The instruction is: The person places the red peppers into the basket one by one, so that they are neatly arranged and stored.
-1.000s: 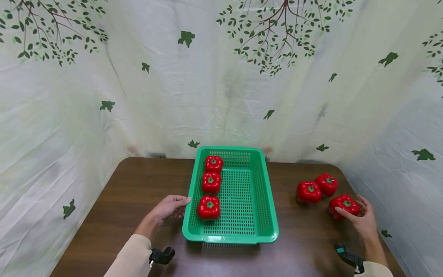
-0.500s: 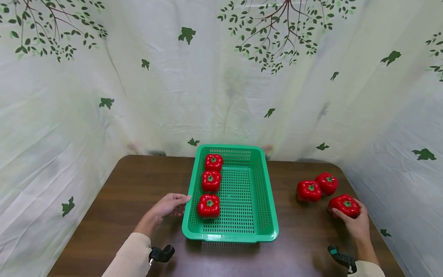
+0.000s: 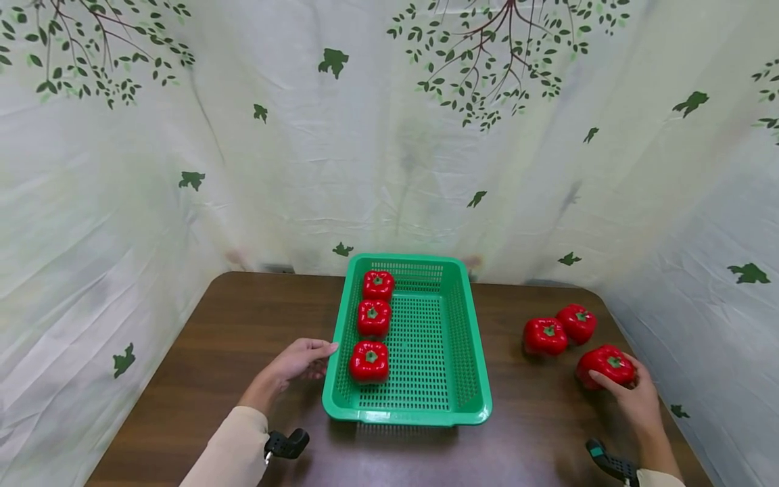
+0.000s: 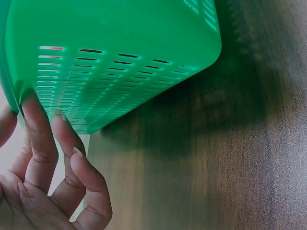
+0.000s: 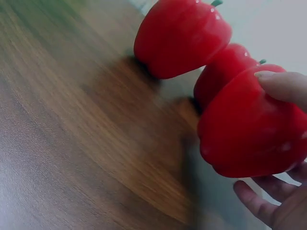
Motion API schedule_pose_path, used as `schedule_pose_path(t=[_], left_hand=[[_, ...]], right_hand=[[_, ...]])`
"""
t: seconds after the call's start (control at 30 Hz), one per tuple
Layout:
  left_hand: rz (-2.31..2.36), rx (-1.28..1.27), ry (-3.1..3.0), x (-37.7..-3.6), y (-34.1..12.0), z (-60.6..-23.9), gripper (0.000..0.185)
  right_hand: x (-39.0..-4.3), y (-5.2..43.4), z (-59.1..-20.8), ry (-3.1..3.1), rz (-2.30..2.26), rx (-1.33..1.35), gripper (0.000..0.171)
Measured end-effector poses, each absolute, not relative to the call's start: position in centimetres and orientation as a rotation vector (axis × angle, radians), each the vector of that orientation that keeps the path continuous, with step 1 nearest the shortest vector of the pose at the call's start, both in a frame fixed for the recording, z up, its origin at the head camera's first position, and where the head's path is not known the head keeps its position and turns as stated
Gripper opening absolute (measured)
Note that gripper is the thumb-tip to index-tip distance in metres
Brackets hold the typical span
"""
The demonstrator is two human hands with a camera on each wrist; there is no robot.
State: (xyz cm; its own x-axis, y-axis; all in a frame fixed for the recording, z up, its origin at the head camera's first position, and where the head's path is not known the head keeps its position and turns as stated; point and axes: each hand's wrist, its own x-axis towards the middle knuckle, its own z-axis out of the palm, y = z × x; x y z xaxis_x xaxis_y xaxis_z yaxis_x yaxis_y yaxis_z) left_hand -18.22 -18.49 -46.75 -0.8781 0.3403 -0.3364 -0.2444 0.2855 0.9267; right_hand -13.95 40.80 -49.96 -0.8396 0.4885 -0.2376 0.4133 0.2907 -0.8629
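Observation:
In the head view my left hand point(image 3: 301, 360) pinches the left rim of a green plastic basket point(image 3: 481, 379). The left wrist view shows fingers point(image 4: 39, 143) under that rim, against the slotted basket wall point(image 4: 144, 43). Three red bell peppers point(image 3: 368, 362) stand in a row along the basket's left side. Over the table's right side, my right hand point(image 3: 639, 399) grips another red bell pepper point(image 5: 254, 124), thumb on one side and fingers on the other. Whether this pepper touches the table is hard to tell. Just behind it sit two more red bell peppers point(image 3: 544, 336).
The brown wooden table point(image 3: 255, 304) has rounded back corners. A white curtain point(image 3: 292, 169) printed with leaves and branches hangs behind it and on both sides. Each wrist bears a black camera mount point(image 3: 286, 444).
My right wrist has shifted left, then back right, with the fingers settling round the pepper, which has barely moved. My left hand stays on the basket rim.

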Motion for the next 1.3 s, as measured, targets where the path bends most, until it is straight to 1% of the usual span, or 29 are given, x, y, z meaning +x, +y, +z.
schedule_pose_path(t=[0.33,0.5,0.73,0.83,1.3], left_hand=[[1.624,0.076,2.085,-18.3,-18.5,-46.7,0.044],[1.628,0.075,2.079,-18.4,-18.5,-46.8,0.044],[1.627,0.078,2.08,-18.4,-18.4,-47.0,0.044],[1.627,0.074,2.08,-18.4,-18.4,-47.0,0.044],[1.631,0.078,2.081,-18.4,-18.5,-47.3,0.043]], right_hand=[[-13.3,40.4,-48.5,-2.537,1.595,-0.791,0.101],[-13.0,39.9,-47.9,-2.562,1.59,-0.699,0.098],[-12.5,39.3,-47.0,-2.647,1.553,-0.472,0.081],[-12.6,38.8,-46.6,-2.659,1.592,-0.407,0.077],[-13.8,36.1,-45.2,-2.66,1.645,-0.23,0.077]])
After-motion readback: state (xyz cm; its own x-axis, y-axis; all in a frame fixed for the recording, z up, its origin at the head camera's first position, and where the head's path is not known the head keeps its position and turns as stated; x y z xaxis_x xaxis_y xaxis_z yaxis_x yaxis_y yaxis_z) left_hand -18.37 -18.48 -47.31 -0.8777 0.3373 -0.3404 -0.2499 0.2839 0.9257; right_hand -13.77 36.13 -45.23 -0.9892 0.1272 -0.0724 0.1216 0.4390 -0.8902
